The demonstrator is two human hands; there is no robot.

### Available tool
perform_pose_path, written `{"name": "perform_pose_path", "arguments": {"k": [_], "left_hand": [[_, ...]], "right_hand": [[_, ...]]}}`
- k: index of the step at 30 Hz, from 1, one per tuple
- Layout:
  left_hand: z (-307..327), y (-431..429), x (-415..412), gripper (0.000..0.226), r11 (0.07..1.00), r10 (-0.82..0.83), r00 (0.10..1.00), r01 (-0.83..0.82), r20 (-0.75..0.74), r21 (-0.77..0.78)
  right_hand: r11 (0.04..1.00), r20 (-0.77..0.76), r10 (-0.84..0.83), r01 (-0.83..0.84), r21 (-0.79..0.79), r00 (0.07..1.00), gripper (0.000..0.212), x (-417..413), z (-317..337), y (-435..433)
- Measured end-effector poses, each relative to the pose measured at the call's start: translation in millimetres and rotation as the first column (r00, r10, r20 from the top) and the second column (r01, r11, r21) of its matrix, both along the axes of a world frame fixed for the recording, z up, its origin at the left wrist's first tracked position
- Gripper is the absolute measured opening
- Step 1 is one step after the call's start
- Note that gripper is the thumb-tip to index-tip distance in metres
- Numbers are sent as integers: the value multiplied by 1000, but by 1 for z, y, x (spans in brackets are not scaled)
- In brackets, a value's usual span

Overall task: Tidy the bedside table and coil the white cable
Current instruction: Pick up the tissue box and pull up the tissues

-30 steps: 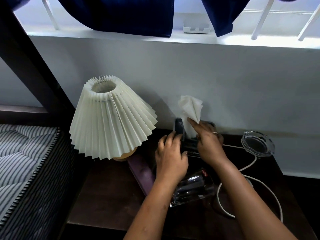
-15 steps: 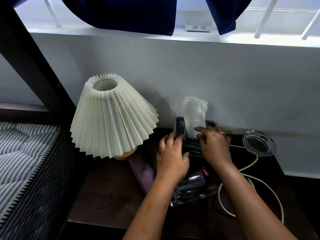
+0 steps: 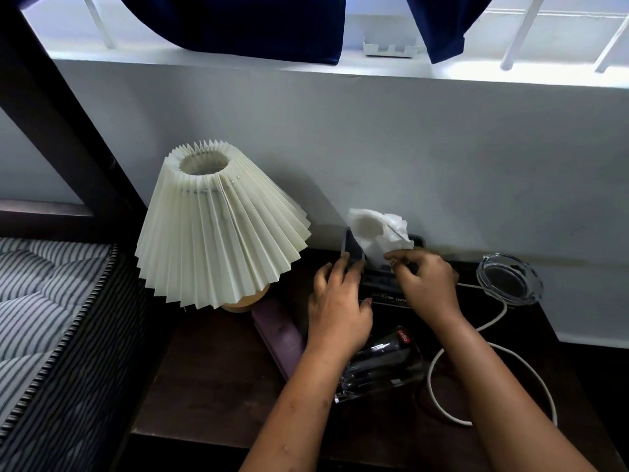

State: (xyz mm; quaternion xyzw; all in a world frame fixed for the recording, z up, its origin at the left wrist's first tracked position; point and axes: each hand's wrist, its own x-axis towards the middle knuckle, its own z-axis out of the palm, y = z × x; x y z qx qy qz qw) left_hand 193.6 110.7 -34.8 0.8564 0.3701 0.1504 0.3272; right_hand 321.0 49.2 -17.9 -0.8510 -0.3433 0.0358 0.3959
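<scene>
Right hand (image 3: 427, 284) now pinching tissue (image 3: 376, 233) down at dark box (image 3: 384, 284) by worktop (image 3: 211, 379) back edge, tissue crumpled lower than second ago; left hand (image 3: 337, 308) fingers gripping box's left end; tucking likely finishing; white cable (image 3: 439, 400) lying loose, uncoiled, toward right edge.

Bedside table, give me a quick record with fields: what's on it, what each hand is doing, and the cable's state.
surface: dark bedside table
lamp: pleated shade, back left
tissue box: dark box by the wall, white tissue sticking up
left hand: left hand steadies the box's left end
right hand: right hand pinches the tissue's base
glass: clear tumbler on its side
ashtray: glass ashtray, back right
cable: white cable, loose, uncoiled
</scene>
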Motion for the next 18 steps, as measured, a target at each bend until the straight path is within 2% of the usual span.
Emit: {"name": "perform_pose_path", "arguments": {"k": [5,10,14,18], "left_hand": [[-1,0,-1,64,1000,-14,1000,14,12,17],[2,9,4,53,999,7,999,-8,46,39],[6,20,16,36,999,-49,997,47,52,27],[6,27,29,41,994,-94,995,92,42,60]], "right_hand": [[985,128,-110,125,-116,986,19,0,-7,1],[992,106,-22,35,-123,994,20,-1,-7,4],[989,133,16,3,-147,991,28,4,-7,2],[988,197,-12,42,-149,980,23,8,-8,-1]]}}
